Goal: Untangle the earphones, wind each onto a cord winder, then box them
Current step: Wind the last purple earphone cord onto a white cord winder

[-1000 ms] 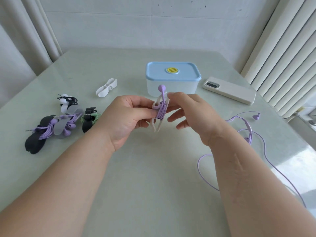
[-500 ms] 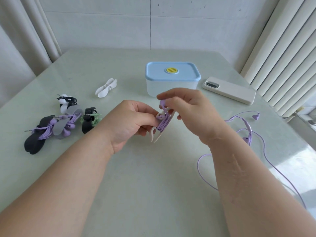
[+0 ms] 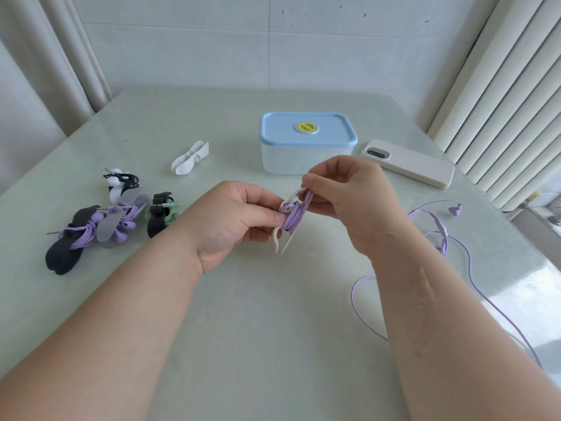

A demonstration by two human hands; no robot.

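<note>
My left hand (image 3: pixel 233 220) pinches a white cord winder (image 3: pixel 277 241) wrapped with purple earphone cord (image 3: pixel 293 218), held above the table's middle. My right hand (image 3: pixel 349 196) pinches the upper end of that cord and the winder's top wing. Another purple earphone (image 3: pixel 440 229) lies loose and unwound on the table at the right. A box with a blue lid (image 3: pixel 306 138) stands shut behind my hands. An empty white winder (image 3: pixel 189 161) lies left of the box. Several wound earphones on black, grey and white winders (image 3: pixel 103 220) sit at the left.
A white phone (image 3: pixel 409 167) lies face down right of the box. Curtains hang at the back left and vertical blinds run along the right side. The table's right edge is close to the loose purple cord.
My right hand has shifted from the winder's side to its top and now pinches the cord there. The winder has dropped slightly and tilted. The earbud that stuck up above is no longer visible.
</note>
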